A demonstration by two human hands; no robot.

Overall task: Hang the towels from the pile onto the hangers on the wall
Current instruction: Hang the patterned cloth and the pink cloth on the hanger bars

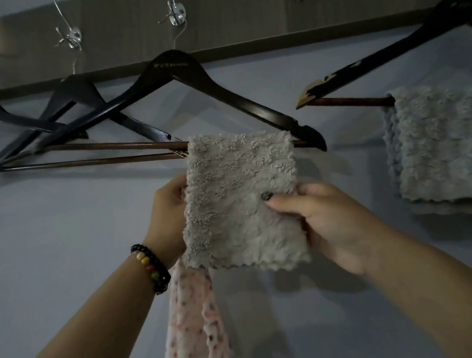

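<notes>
Nearest the camera, two forearms reach up toward the wall; the left wrist wears a beaded bracelet [152, 272], dark with a few coloured beads. The right hand [326, 221] has its grip closed on the grey towel [243, 204], thumb pressed across the front face near the towel's right edge, fingers hidden behind; the left hand [169, 213] has its grip on the towel's left edge, fingers curled behind the cloth; a pink spotted towel [194, 327] hangs down from below the left hand, though how it is held there is hidden. The grey towel is draped over the brown bar of the middle hanger [187, 75], near the bar's right end, its front flap hanging down between the two hands. Further left, two more dark hangers [72, 91] overlap each other; to the right, a chipped hanger [391, 52] carries a second grey towel [445, 143] over its bar. Behind all of them, metal hooks [177, 11] are fixed to a dark wooden rail [240, 19] on the pale wall [58, 228].
</notes>
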